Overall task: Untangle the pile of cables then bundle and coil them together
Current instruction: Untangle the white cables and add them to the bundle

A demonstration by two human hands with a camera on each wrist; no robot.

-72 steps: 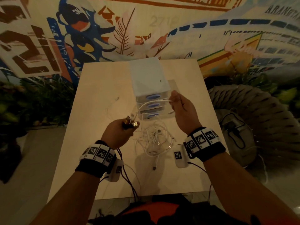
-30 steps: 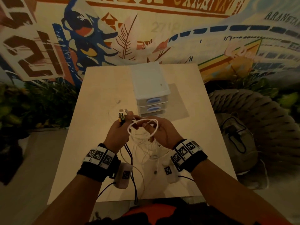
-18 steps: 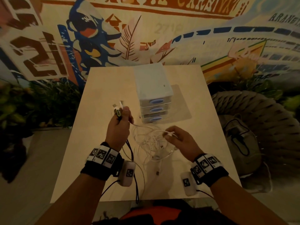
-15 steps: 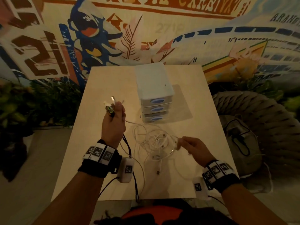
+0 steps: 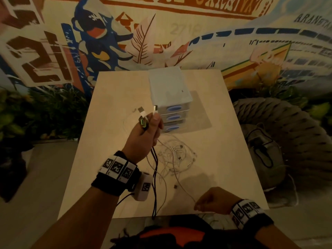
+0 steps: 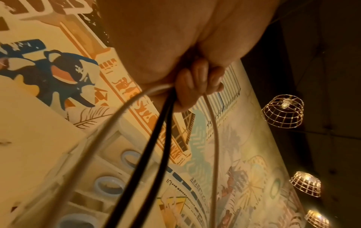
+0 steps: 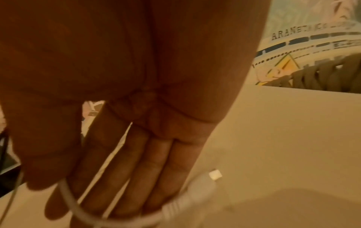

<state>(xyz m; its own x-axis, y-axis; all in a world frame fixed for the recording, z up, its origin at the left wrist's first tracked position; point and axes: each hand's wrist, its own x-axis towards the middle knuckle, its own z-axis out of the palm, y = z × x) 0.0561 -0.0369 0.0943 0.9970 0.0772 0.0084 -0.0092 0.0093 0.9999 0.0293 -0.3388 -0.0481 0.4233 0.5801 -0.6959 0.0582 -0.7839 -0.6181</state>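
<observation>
My left hand [image 5: 150, 126] is raised over the light wooden table [image 5: 224, 141] and grips a bunch of cable ends. White USB plugs [image 5: 142, 111] and a black plug with a green insert [image 5: 142, 122] stick up from the fist. Black cables [image 5: 154, 177] hang down from it. In the left wrist view the curled fingers [image 6: 197, 86] clamp the black cables [image 6: 156, 146] and white ones [image 6: 213, 138]. A loose tangle of white cables [image 5: 176, 155] lies mid-table. My right hand [image 5: 199, 205], at the near edge, pinches one white cable [image 7: 72, 202] that leads back to the tangle.
A white three-drawer organiser [image 5: 170, 97] stands on the table behind the tangle. One loose plug [image 5: 175, 186] lies near the front. A woven rope seat [image 5: 287, 126] with a grey bag [image 5: 264, 155] is at the right, plants [image 5: 45, 114] at the left.
My right hand has drawn back from the tangle to the table's near edge, pulling a white cable out with it. The left hand keeps holding the plug ends up.
</observation>
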